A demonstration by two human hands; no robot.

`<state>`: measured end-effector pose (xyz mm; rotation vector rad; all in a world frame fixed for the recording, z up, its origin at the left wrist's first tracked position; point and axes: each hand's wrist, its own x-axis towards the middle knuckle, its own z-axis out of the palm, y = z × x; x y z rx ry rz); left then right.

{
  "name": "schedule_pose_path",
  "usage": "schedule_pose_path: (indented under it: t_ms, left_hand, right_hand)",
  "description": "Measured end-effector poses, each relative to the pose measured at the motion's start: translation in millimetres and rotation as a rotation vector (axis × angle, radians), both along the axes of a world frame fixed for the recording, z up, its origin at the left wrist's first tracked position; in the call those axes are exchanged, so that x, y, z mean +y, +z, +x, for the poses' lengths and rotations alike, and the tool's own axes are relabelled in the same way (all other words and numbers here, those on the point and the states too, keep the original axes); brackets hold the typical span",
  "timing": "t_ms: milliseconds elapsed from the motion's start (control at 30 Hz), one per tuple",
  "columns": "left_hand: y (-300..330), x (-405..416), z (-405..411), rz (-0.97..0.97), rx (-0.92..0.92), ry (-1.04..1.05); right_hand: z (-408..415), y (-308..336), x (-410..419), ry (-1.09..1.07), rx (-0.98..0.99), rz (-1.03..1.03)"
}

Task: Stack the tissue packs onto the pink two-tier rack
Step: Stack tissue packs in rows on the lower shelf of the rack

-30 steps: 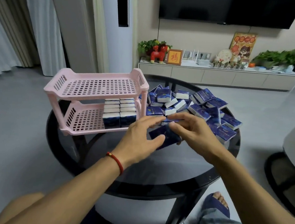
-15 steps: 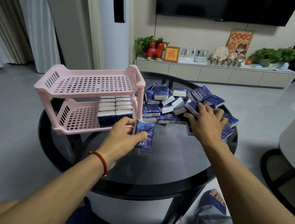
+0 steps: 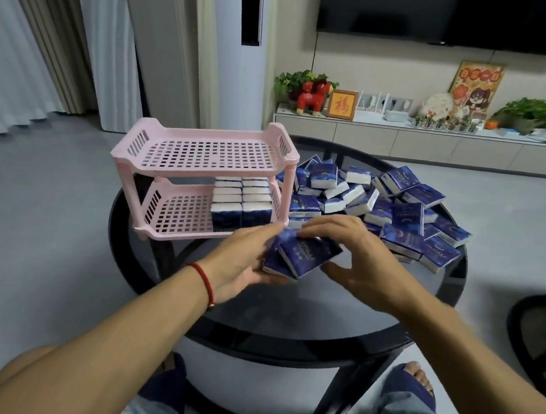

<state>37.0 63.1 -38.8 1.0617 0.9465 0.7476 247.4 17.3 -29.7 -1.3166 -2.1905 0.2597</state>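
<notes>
A pink two-tier rack (image 3: 203,165) stands on the left of a round black glass table (image 3: 289,309). Its top tier is bare; two rows of blue-and-white tissue packs (image 3: 242,201) fill the right end of its lower tier. A loose heap of tissue packs (image 3: 380,202) covers the table's right side. In front of the rack, my left hand (image 3: 244,263) and my right hand (image 3: 359,256) hold two dark blue tissue packs (image 3: 303,255) between them, one laid against the other, just above the table.
A white TV cabinet (image 3: 433,144) with plants, a red toy horse and ornaments runs along the back wall under a black TV. Another dark-rimmed table (image 3: 537,322) stands at the right edge. My knees and blue slippers sit under the table's near rim.
My right hand has come back from the heap with a second pack and pressed it against the one in my left hand. My left hand stayed in front of the rack.
</notes>
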Motion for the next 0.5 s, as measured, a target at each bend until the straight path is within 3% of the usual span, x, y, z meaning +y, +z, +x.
schedule_pose_path:
  t_ms: [233,367,500]
  left_hand:
    - [-4,10,-33,0.069,0.011,-0.265]
    - [-11,11,-38,0.236,0.066,-0.184]
    - [-20,11,-42,0.479,0.181,-0.066]
  right_hand:
    - [-16,-5,3,0.083,0.052,-0.076]
    - [-25,-11,2,0.048,0.190,-0.108]
    - [-28,-16,3,0.036,0.417,-0.332]
